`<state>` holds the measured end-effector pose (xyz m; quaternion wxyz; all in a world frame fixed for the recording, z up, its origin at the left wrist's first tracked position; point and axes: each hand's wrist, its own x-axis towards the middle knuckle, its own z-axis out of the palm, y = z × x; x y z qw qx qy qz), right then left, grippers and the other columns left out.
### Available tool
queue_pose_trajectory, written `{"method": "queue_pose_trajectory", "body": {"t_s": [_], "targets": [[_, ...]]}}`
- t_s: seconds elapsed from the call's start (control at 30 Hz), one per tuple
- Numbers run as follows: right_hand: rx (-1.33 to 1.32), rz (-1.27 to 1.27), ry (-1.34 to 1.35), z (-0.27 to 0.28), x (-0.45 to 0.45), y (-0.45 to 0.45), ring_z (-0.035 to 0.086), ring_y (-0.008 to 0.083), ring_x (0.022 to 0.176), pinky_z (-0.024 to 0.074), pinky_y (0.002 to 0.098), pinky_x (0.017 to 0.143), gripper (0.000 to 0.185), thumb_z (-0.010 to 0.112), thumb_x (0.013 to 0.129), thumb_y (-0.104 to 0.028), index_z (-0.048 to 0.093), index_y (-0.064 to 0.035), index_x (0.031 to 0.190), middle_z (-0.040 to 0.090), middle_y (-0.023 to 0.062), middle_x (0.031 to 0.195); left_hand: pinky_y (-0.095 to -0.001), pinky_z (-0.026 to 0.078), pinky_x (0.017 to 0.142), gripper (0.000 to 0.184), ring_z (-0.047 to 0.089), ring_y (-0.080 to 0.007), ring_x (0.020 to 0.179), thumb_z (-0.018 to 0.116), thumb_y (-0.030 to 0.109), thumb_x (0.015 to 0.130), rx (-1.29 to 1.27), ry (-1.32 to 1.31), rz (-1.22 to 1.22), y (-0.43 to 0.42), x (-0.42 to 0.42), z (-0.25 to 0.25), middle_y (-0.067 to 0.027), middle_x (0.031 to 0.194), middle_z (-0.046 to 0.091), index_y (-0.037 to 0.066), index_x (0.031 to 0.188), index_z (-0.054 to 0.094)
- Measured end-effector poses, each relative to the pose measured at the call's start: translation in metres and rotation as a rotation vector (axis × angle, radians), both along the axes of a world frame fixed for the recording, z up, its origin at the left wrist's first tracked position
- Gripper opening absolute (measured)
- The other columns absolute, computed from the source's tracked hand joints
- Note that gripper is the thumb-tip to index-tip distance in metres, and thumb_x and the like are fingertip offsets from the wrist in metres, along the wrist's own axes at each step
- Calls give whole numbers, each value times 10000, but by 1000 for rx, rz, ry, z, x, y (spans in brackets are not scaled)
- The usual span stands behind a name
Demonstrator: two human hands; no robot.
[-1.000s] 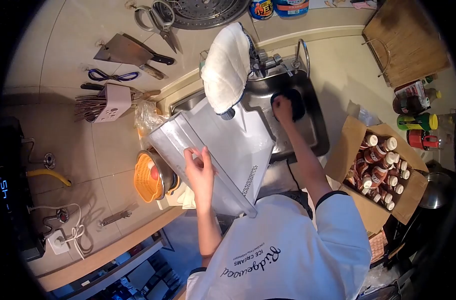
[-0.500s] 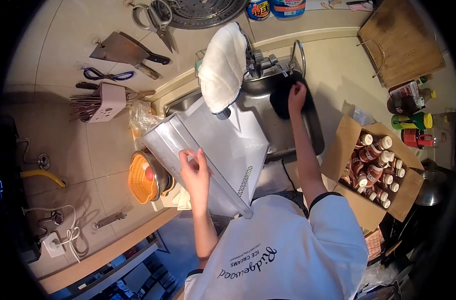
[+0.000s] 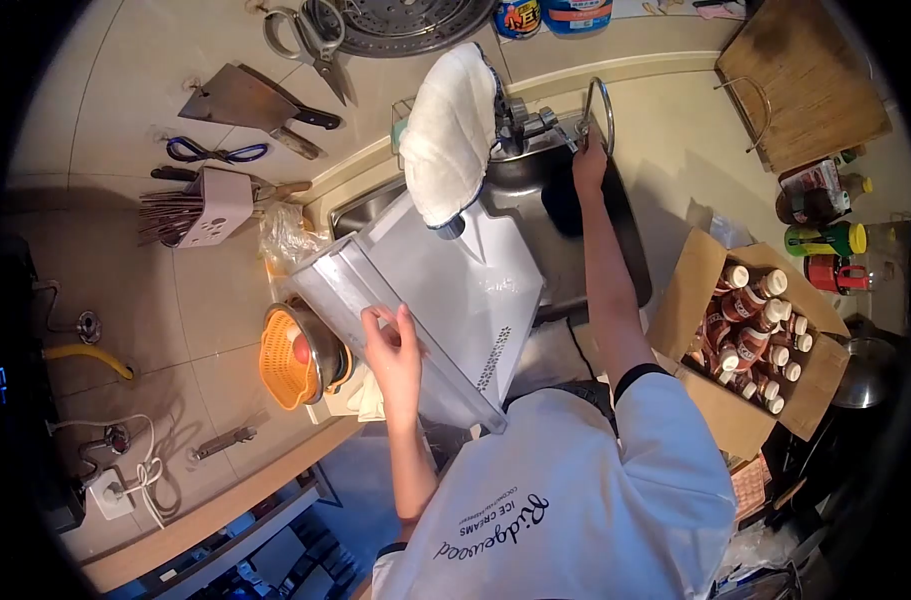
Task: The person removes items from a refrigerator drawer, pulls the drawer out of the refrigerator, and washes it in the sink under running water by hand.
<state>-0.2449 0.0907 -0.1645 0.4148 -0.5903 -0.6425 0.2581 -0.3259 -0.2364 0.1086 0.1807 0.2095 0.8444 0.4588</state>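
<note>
My left hand is closed on the near side wall of a pale grey plastic drawer, with thumb and fingers curled at the rim. The drawer lies tilted across the sink, its lower end close to my shirt, and a shiny wet streak runs over its inside. My right hand is at the back right of the sink with its fingers closed around the metal tap handle. A white cloth cover wraps the tap's spout, which hangs over the drawer.
A cardboard box of brown bottles with white caps stands to the right. An orange basket and a metal bowl sit left of the drawer. Scissors, a cleaver and a knife holder hang on the wall.
My right hand has moved up and back from over the sink basin to the tap handle and closed on it. My left hand and the drawer have barely shifted.
</note>
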Motion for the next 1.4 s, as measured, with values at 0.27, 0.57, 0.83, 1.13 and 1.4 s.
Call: {"method": "queue_pose_trajectory", "body": {"t_s": [0.27,0.57,0.83,1.13,1.4], "targets": [[5,6,-109,-12,5,5,546,346,670,431,427,572,405,507,758,-140,405,-106,1149,558,198,763,-214,287,349,200,395,-81,351,459,180,830,-18,14,-2,1,1,1,-35,420,408,47,774,321],[-160,-106,1217,65,43,-5,496,213,918,343,296,834,390,385,844,-294,491,45,1007,540,128,947,-209,281,353,182,379,-72,349,463,168,827,-2,-20,11,1,1,4,-20,421,400,56,777,328],[387,-19,84,97,18,-19,426,291,940,322,373,823,258,361,825,-107,466,-17,1043,478,155,1021,-206,276,337,180,370,-65,340,478,154,820,6,-10,29,-2,-1,3,-8,423,400,64,768,330],[46,441,15,6,-2,-158,391,329,1006,320,385,839,495,581,708,-147,339,19,1107,426,200,1070,-181,246,286,189,322,-36,299,490,136,813,151,-59,133,-3,-2,17,34,410,345,89,736,324],[-351,620,154,-8,-64,-200,517,342,729,408,379,624,326,598,701,-283,516,-29,887,549,191,772,-180,246,266,191,318,-45,281,516,193,804,156,-3,163,-4,1,33,40,405,343,89,760,363]]}}
